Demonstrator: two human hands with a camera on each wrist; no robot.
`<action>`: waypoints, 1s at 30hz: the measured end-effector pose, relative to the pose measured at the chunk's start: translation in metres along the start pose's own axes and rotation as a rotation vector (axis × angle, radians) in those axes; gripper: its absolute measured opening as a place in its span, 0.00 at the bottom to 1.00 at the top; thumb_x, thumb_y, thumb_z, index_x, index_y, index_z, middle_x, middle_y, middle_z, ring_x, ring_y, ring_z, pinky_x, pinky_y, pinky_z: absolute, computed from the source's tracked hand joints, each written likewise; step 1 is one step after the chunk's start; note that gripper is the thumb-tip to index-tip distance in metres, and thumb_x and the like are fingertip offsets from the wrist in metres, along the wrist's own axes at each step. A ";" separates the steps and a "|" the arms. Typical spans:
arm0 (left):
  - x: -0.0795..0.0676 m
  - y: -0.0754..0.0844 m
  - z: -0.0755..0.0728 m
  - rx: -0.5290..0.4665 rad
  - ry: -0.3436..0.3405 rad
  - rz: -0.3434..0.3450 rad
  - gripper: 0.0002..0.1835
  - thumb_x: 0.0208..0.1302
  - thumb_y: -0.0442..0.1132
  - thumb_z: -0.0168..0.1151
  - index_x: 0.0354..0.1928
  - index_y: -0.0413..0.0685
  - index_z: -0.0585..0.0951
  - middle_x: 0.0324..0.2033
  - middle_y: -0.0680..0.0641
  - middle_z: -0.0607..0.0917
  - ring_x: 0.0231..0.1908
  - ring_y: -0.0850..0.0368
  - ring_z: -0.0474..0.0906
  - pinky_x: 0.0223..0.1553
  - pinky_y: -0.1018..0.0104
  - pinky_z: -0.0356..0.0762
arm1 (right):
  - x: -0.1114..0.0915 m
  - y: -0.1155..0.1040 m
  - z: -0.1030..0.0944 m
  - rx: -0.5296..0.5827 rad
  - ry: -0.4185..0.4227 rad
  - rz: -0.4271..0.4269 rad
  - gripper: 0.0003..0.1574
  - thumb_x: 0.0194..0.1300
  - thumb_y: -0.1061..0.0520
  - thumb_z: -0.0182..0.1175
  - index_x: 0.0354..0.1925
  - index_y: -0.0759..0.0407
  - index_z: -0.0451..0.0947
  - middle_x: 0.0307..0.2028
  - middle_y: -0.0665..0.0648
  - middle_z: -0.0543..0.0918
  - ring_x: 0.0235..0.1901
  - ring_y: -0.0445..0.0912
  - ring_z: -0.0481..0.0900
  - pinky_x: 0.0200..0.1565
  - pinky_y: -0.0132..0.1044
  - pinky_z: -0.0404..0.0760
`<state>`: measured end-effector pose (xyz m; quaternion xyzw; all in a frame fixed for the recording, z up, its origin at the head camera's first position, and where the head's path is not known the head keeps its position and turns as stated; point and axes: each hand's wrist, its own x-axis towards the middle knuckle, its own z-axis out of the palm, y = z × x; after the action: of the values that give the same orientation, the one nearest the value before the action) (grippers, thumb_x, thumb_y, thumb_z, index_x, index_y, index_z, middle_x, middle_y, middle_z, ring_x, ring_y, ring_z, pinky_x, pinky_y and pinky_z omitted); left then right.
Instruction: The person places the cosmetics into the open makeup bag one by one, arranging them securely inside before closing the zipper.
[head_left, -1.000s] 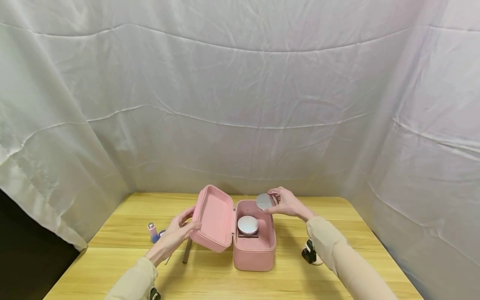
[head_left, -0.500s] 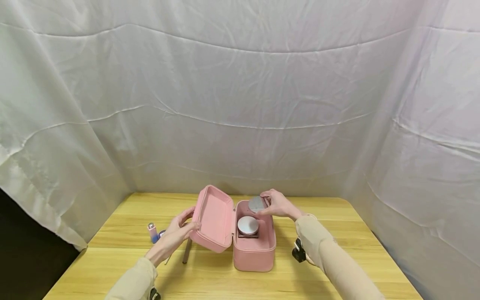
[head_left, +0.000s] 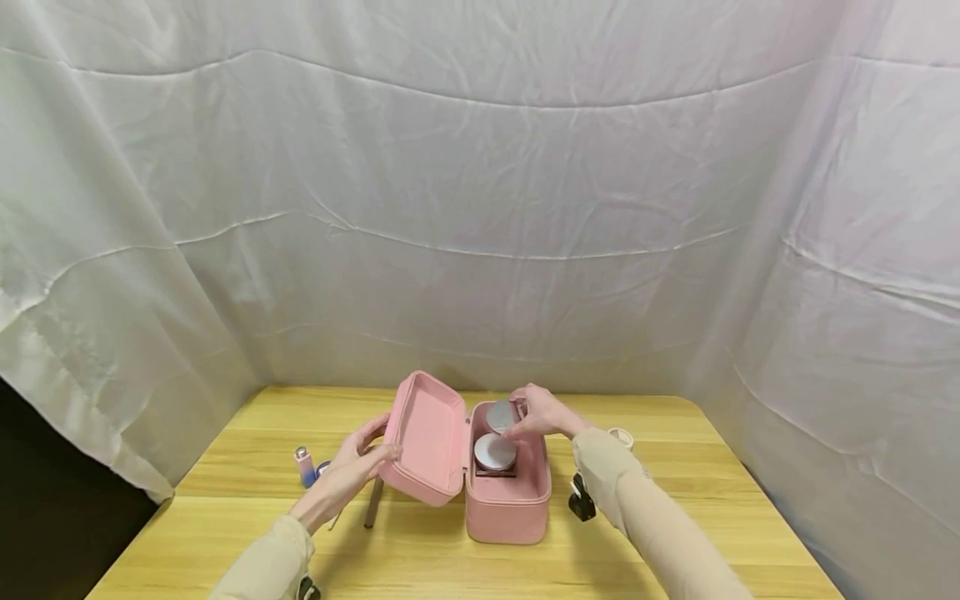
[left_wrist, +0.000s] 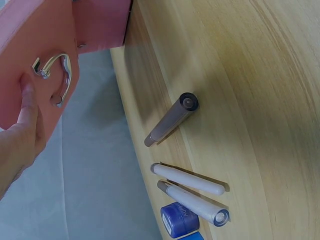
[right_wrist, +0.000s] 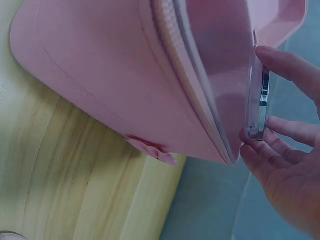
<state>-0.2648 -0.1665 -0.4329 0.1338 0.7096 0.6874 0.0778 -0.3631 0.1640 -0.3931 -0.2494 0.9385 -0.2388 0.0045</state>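
A pink cosmetic case [head_left: 508,521] stands on the table with its lid [head_left: 429,433] swung out to the left. My left hand [head_left: 347,468] grips the lid's outer edge, thumb at the rim and fingers behind, near a gold handle [left_wrist: 69,75] in the left wrist view. Over the rear of the case's opening, my right hand [head_left: 546,412] pinches a flat makeup compact [head_left: 500,416] with a silver face. Its thin, clear-edged side [right_wrist: 256,107] shows between thumb and fingers in the right wrist view. Inside the case, a round silver compact [head_left: 495,452] lies above a dark square one [head_left: 497,473].
Left of the case lie a grey-brown tube [left_wrist: 172,120], two pale slim tubes [left_wrist: 190,179] and a blue jar [left_wrist: 179,220]. A pink-and-blue bottle [head_left: 305,467] stands farther left. A small round item [head_left: 622,436] lies beyond my right sleeve. Pale curtains [head_left: 480,208] hang behind the wooden table [head_left: 660,475].
My right hand has moved left and slightly down with the flat compact, from the case's back right corner to over its opening. The left hand and lid stay put.
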 end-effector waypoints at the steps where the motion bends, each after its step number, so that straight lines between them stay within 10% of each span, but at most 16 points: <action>1: 0.000 0.000 0.000 0.001 0.001 -0.001 0.42 0.69 0.39 0.56 0.79 0.38 0.48 0.74 0.33 0.57 0.69 0.41 0.65 0.64 0.62 0.77 | 0.001 0.000 0.001 -0.003 -0.006 0.008 0.38 0.44 0.55 0.80 0.51 0.73 0.80 0.43 0.66 0.83 0.44 0.53 0.76 0.50 0.44 0.78; 30: 0.001 0.000 -0.002 -0.005 -0.015 0.015 0.40 0.69 0.38 0.56 0.78 0.39 0.51 0.73 0.33 0.58 0.68 0.42 0.66 0.60 0.67 0.78 | 0.013 -0.012 0.020 -0.059 -0.080 0.057 0.21 0.45 0.56 0.80 0.33 0.66 0.82 0.25 0.52 0.78 0.26 0.41 0.70 0.28 0.31 0.71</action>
<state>-0.2664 -0.1676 -0.4331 0.1438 0.7063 0.6888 0.0782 -0.3660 0.1400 -0.4036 -0.2317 0.9510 -0.2006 0.0413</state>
